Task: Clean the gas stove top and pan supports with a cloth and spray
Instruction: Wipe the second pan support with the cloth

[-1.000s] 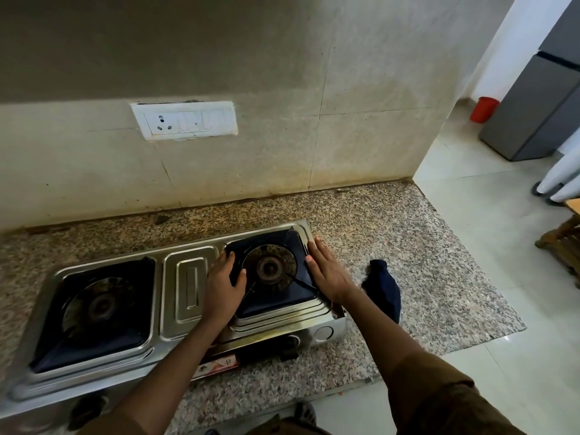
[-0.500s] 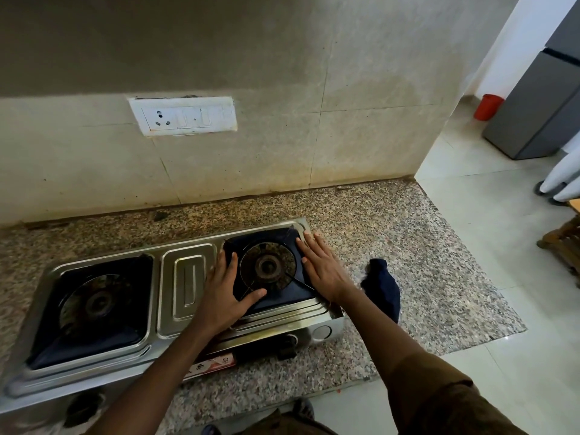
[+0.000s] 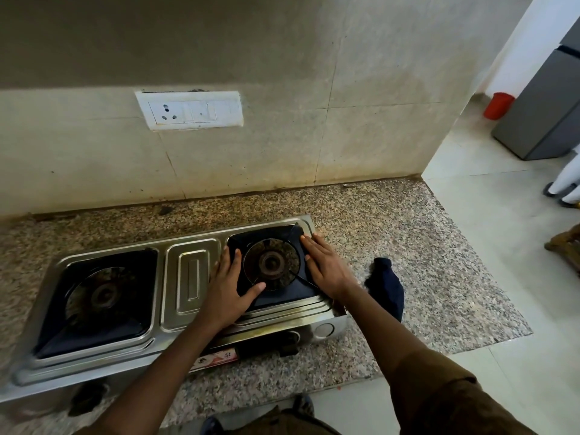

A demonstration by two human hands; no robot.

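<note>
A two-burner steel gas stove (image 3: 188, 277) sits on the speckled granite counter. My left hand (image 3: 227, 284) lies flat on the left side of the right burner's black pan support (image 3: 284, 296), thumb stretched toward the ring. My right hand (image 3: 324, 266) rests flat on the support's right side, fingers straight and pointing to the wall. The right burner (image 3: 271, 262) shows between the hands. A dark blue cloth (image 3: 387, 287) lies bunched on the counter just right of the stove, untouched. No spray bottle is in view.
The left burner with its pan support (image 3: 100, 296) sits apart from both hands. A white socket panel (image 3: 191, 109) is on the tiled wall. The counter's edge (image 3: 470, 271) drops to a floor holding a red bucket (image 3: 499, 105) and a grey fridge (image 3: 543, 108).
My left thumb has spread out over the pan support's front left. Both hands have shifted slightly toward the wall on the right support. The cloth has not moved.
</note>
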